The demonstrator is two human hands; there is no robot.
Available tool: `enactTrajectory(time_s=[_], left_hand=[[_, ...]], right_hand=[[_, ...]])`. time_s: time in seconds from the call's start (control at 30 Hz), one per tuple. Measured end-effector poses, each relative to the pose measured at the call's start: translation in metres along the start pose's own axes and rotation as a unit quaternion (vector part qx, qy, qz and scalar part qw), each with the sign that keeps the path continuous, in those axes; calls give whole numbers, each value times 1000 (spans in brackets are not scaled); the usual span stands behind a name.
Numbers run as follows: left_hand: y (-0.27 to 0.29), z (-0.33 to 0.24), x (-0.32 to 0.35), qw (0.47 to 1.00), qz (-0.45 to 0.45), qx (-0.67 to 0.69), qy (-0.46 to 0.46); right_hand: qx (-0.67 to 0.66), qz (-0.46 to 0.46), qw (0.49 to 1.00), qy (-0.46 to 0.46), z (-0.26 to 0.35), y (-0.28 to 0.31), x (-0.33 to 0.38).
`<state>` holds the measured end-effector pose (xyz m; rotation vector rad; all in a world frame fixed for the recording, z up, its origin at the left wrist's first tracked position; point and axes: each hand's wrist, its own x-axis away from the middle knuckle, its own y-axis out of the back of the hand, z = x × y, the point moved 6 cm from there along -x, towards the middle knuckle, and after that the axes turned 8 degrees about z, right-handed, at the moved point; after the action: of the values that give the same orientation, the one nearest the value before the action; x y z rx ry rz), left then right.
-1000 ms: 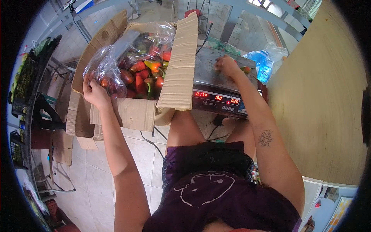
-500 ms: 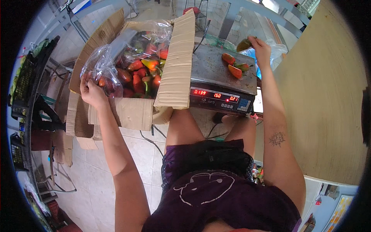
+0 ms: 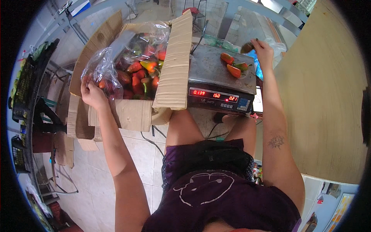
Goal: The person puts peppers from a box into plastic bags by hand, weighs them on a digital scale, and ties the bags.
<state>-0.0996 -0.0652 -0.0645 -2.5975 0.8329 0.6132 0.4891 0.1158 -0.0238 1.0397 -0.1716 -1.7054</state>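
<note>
My right hand (image 3: pixel 263 54) is closed on a dark green pepper (image 3: pixel 247 48), held out beyond the back right corner of the scale (image 3: pixel 210 73). Several red, orange and green peppers (image 3: pixel 234 71) lie in a small group on the scale's metal platform, and the red digits on its front panel are lit. At the left, my left hand (image 3: pixel 92 94) pinches the edge of a clear plastic bag (image 3: pixel 101 65). That bag lines an open cardboard box (image 3: pixel 131 116) heaped with red, yellow and green peppers (image 3: pixel 135 77).
A box flap (image 3: pixel 174 63) stands up between the peppers and the scale. To the right is a large pale wooden board (image 3: pixel 320 100). Blue and clear plastic bags (image 3: pixel 275 48) lie behind my right hand. Dark shelving with crates (image 3: pixel 25 89) lines the far left.
My right hand has shifted slightly right and down with the dark green pepper, which is now turned a little. My left hand stays on the bag, and the peppers on the scale have not moved.
</note>
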Motion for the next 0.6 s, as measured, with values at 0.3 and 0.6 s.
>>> enactTrajectory(time_s=[0.3,0.6], left_hand=[[-42,-71,-1,975,38,-169,-141],[-127,-193,20,971,146,-12,-187]], right_hand=[[-364,159,917,44,181,-44,-12],[-169,367,913,61,116,-82,7]])
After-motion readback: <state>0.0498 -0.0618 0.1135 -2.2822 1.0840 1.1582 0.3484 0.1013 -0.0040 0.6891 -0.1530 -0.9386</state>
